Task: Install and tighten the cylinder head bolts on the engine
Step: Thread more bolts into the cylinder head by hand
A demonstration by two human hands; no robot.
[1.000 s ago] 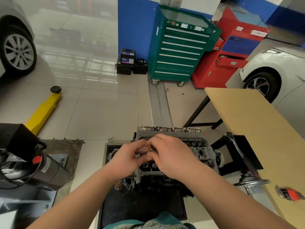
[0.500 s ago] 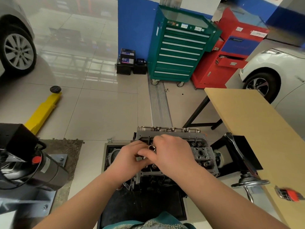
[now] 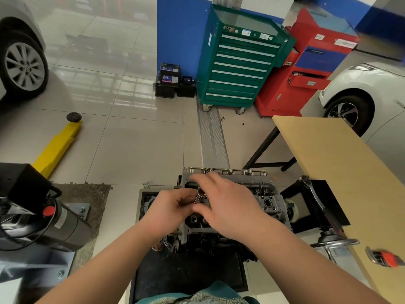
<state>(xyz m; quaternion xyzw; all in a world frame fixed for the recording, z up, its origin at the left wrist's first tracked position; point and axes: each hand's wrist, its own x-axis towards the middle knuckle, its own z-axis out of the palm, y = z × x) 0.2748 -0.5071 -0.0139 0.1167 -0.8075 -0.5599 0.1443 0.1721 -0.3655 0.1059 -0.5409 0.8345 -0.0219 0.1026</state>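
The grey cylinder head (image 3: 266,201) sits on the engine, mounted on a black stand low in the middle of the view. Both my hands hover over its left half. Between them is a small metal head bolt (image 3: 200,192), its round head up and its thin shank slanting down to the left. My left hand (image 3: 168,208) has its fingers curled round the shank. My right hand (image 3: 230,204) pinches the bolt's head between thumb and forefinger, and its other fingers reach forward over the head's far edge. The holes under my hands are hidden.
A ratchet wrench (image 3: 317,200) lies on the black stand plate to the right, above a steel handwheel (image 3: 335,242). A wooden table (image 3: 350,172) with a red-handled tool (image 3: 383,258) stands further right. A black motor unit (image 3: 32,216) is at the left. A green tool cabinet (image 3: 238,60) stands behind.
Both hands have shifted slightly toward the far left of the cylinder head with the bolt. My right forefinger has stretched out forward.
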